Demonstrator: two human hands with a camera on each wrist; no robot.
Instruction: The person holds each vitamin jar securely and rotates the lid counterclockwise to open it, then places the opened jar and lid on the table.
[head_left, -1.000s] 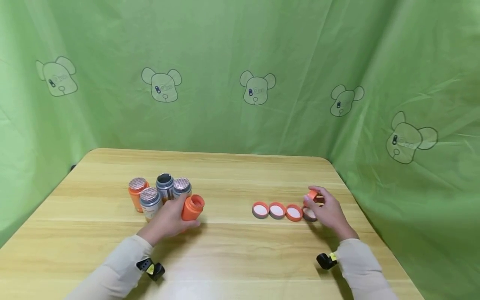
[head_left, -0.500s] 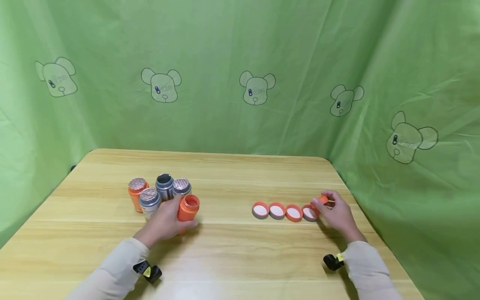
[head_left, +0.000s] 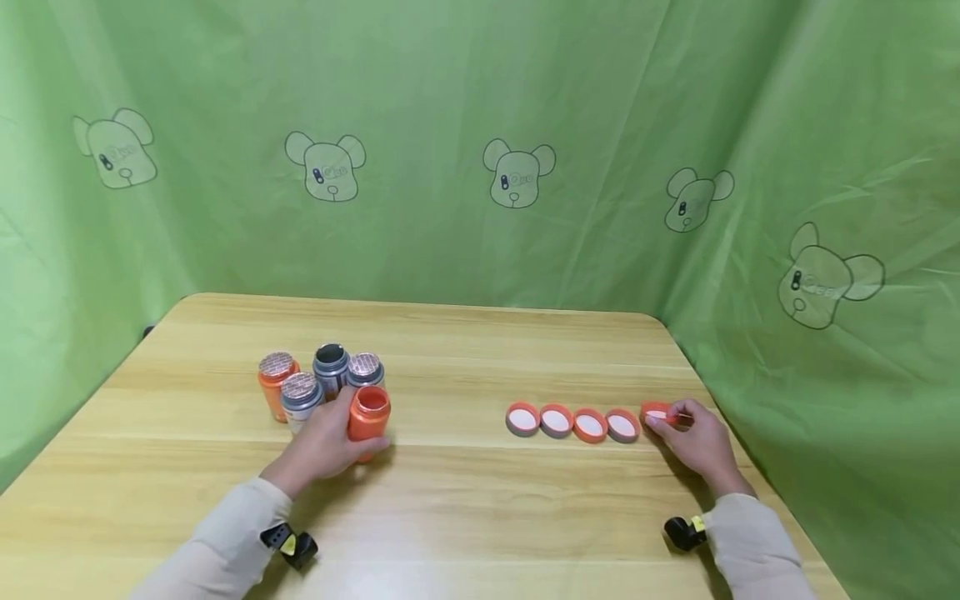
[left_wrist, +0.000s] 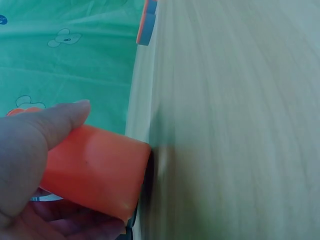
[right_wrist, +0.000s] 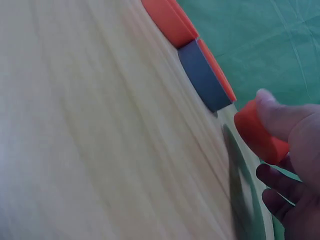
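Note:
My left hand (head_left: 324, 440) grips an uncapped orange bottle (head_left: 368, 414) by its side; the left wrist view shows the thumb and fingers curled round the bottle (left_wrist: 97, 167). Close beyond it stand another orange bottle (head_left: 272, 395) and several grey-blue bottles (head_left: 302, 412), some with foil over the mouth and one with a dark open mouth (head_left: 331, 354). At the right, my right hand (head_left: 701, 443) pinches an orange cap (head_left: 656, 410), its white liner facing up. In the right wrist view that cap (right_wrist: 257, 132) is held between thumb and fingers beside a grey cap (right_wrist: 205, 75).
A row of upturned caps (head_left: 556, 422) with white liners lies left of my right hand. The wooden table (head_left: 465, 517) runs back to a green curtain (head_left: 420, 233) with bear-head drawings, which also hangs along both sides.
My right hand has moved right and down with the orange cap, from above the row's end to beside it. My left hand has shifted slightly left, bringing the orange bottle more upright.

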